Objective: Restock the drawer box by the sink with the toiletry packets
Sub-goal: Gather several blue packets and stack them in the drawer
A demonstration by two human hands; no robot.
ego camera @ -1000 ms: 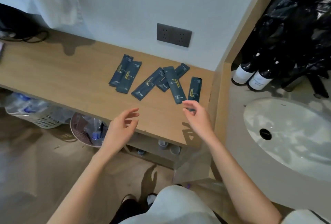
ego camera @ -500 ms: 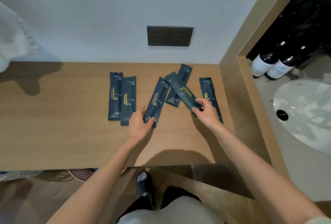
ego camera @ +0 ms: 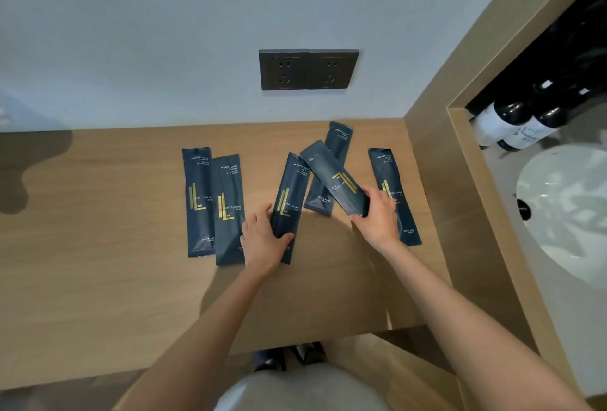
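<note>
- A person's left hand (ego camera: 262, 241) curls its fingers and thumb round the near end of a dark toiletry packet (ego camera: 289, 193) on the wooden bench (ego camera: 98, 246); the packet's long axis runs away toward the wall (ego camera: 164, 49).
- The right hand (ego camera: 377, 218) pinches the near end of a tilted packet (ego camera: 331, 177), which lies across a lower packet (ego camera: 340, 141).
- The sink (ego camera: 565, 213) sits to the right, nearer the right hand; the drawer box is out of view.

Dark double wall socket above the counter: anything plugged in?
Empty: both halves of the dark double wall socket show bare pin holes, no plug or cable.
</note>
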